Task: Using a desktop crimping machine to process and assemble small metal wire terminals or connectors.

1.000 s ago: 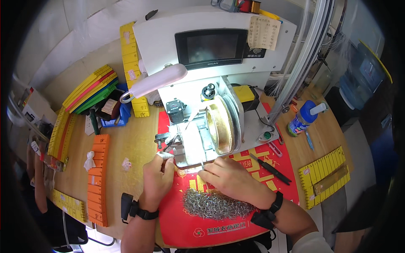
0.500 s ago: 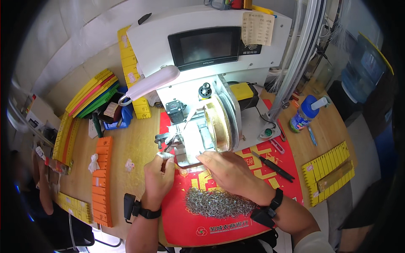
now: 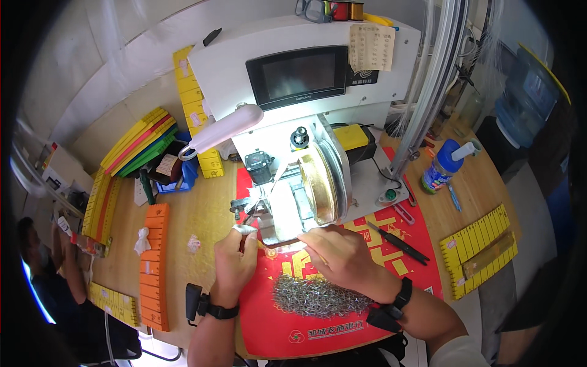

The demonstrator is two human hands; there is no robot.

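My left hand (image 3: 236, 263) is at the front left of a white bench machine (image 3: 220, 67). A white wrap covers one fingertip, and the thumb and fingers are pinched together; anything between them is too small to make out. My right hand (image 3: 342, 257) reaches to the front edge of the machine's brightly lit metal plate (image 3: 282, 211), fingers closed, their tips partly hidden. Beside the plate stands a gold-rimmed wheel (image 3: 335, 189). Nearer me, a heap of small shiny metal pieces (image 3: 318, 296) lies on a red printed sheet (image 3: 263, 333).
Left of my hands are an orange slotted strip (image 3: 154, 269) and a blue bin (image 3: 188, 177). To the right lie black tweezers (image 3: 400, 243), a blue-capped bottle (image 3: 441, 168) and yellow slotted strips (image 3: 480, 244). A pink-white lamp (image 3: 229, 127) overhangs the machine. Another person (image 3: 52, 287) sits at far left.
My right fingertips have drawn back slightly toward me and right, from over the plate to its front edge. My left hand keeps its pinch near the machine. The whole view has shifted a little.
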